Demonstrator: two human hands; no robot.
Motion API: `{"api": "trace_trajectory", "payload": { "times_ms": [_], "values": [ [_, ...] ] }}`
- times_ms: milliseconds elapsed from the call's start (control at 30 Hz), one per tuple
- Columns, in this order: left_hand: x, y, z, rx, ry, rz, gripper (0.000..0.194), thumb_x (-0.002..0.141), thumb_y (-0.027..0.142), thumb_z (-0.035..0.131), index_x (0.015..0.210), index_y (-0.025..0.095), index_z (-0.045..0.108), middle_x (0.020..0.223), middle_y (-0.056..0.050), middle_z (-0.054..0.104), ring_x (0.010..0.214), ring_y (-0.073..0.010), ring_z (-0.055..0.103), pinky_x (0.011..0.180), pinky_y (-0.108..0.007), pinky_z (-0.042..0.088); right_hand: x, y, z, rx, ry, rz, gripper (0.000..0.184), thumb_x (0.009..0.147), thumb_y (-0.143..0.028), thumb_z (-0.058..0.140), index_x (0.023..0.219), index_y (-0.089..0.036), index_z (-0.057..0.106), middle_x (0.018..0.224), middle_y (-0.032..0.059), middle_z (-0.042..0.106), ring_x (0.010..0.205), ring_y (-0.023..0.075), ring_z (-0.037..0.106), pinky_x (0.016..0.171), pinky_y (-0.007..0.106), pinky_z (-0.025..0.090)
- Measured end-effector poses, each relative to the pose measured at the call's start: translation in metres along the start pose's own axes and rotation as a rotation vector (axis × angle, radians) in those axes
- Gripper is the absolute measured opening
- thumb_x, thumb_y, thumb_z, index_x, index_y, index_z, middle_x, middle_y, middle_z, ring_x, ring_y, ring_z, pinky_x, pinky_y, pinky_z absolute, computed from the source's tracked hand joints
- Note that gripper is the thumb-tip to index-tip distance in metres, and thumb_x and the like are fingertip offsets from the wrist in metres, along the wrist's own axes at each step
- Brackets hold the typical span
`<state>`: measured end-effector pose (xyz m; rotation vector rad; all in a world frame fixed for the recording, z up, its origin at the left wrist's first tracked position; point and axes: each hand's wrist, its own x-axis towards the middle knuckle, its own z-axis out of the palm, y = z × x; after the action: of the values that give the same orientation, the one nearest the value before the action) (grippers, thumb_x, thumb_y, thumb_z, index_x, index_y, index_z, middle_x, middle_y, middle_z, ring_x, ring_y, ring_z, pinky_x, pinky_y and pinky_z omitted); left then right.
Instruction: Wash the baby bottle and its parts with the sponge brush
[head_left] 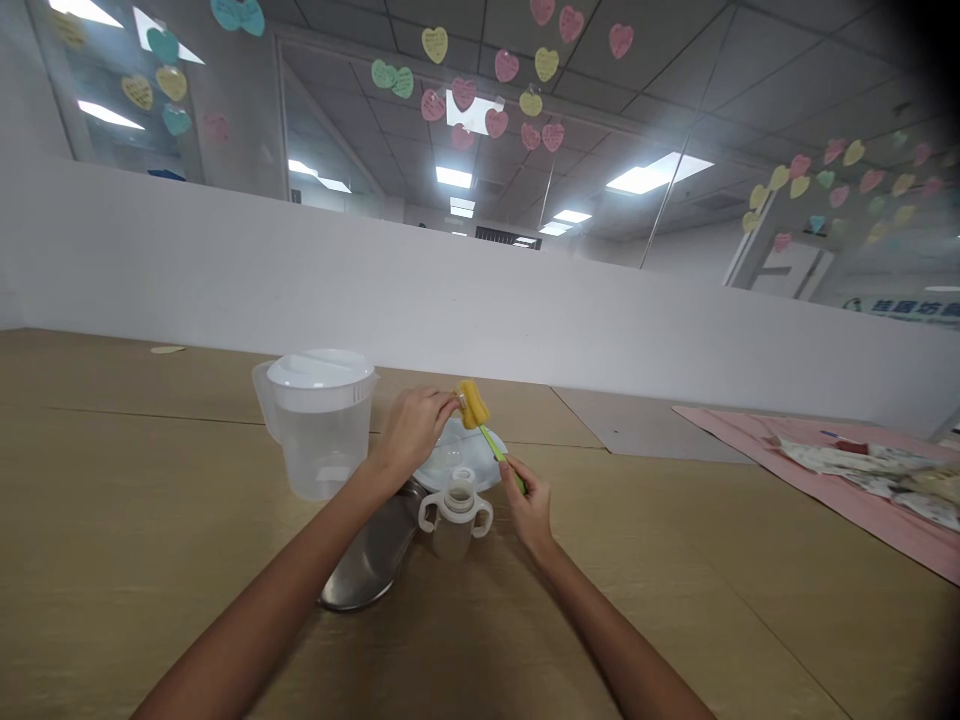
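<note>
My right hand (529, 508) is closed round the green handle of a bottle brush (472, 404) with a yellow sponge head, tilted up to the left. Against the sponge, my left hand (411, 432) pinches a small clear piece (460, 399), too small to name. Below the hands stands a baby bottle (452, 535) with two white handles and an open neck. Behind it sits a pale translucent bowl (491, 472), partly hidden, with something clear in it. Under my left forearm lies a kidney-shaped metal tray (373, 555), partly covered by the arm.
A clear lidded pitcher (328, 450) stands left of my left hand. At the right, a pink cloth (847, 500) carries patterned fabric (832, 460). A flat wooden piece (167, 350) lies at the back left. A white partition (465, 310) bounds the table behind.
</note>
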<state>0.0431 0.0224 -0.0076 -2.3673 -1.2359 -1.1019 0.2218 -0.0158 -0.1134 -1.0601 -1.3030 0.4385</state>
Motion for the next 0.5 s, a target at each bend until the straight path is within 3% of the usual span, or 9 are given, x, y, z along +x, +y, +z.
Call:
{"api": "trace_trajectory", "payload": {
  "times_ms": [233,500],
  "values": [
    [0.001,-0.0008,-0.0019,-0.023,-0.001,0.011,0.03,0.087,0.031,0.038,0.089,0.019,0.064,0.086,-0.005,0.066,0.08,-0.0173,0.057,0.075,-0.028,0.04,0.0024,-0.0038,-0.0016,-0.017,0.011,-0.009,0.033,0.075,-0.04,0.053,0.091,-0.015,0.067,0.095,0.0083,0.067,0.091,0.0236,0.06,0.084,0.039,0.044],
    [-0.0013,-0.0031,-0.0034,0.105,0.081,-0.022,0.021,0.08,0.031,0.05,0.069,0.018,0.062,0.073,-0.005,0.065,0.076,-0.0201,0.055,0.072,-0.032,0.037,0.0014,-0.0019,-0.0012,-0.05,0.004,-0.02,0.031,0.074,-0.039,0.054,0.088,-0.015,0.067,0.092,0.0085,0.068,0.088,0.0226,0.06,0.081,0.037,0.045]
  ]
}}
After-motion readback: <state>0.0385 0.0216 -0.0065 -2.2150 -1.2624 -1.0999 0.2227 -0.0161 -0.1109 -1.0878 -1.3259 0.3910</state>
